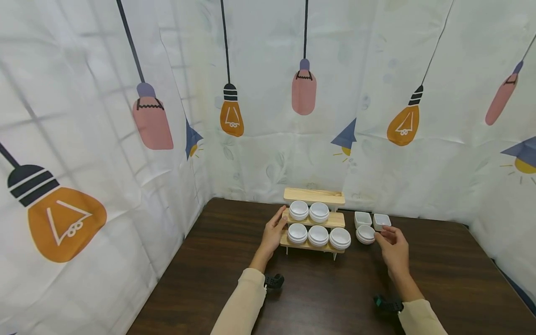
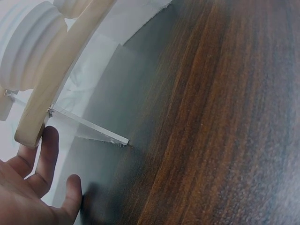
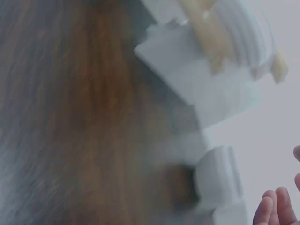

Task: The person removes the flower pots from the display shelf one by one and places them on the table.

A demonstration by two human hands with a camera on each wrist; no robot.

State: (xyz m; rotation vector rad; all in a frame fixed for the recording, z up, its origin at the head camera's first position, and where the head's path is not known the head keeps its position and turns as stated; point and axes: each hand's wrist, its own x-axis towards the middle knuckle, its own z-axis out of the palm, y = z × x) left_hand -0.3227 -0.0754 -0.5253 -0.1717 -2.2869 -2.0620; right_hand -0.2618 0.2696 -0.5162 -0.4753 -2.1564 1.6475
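A tiered wooden stand [image 1: 313,195] on clear supports carries small white round bowls, some apparently stacked: two piles [image 1: 319,212] on the middle tier and three [image 1: 318,236] on the lowest. My left hand [image 1: 272,232] is at the stand's left end; in the left wrist view a fingertip touches the end of a wooden tier [image 2: 35,122], thumb apart. My right hand [image 1: 393,246] hovers beside a white round bowl pile [image 1: 365,234] and two white square bowls [image 1: 362,218], fingers loosely bent. The right wrist view is blurred; nothing shows between its visible fingers [image 3: 283,206].
The dark brown wooden table [image 1: 318,298] extends around the stand. A white curtain [image 1: 268,153] printed with lamps hangs close behind the stand and along the sides. A black wrist band [image 1: 274,281] is on the left wrist, another [image 1: 387,304] on the right.
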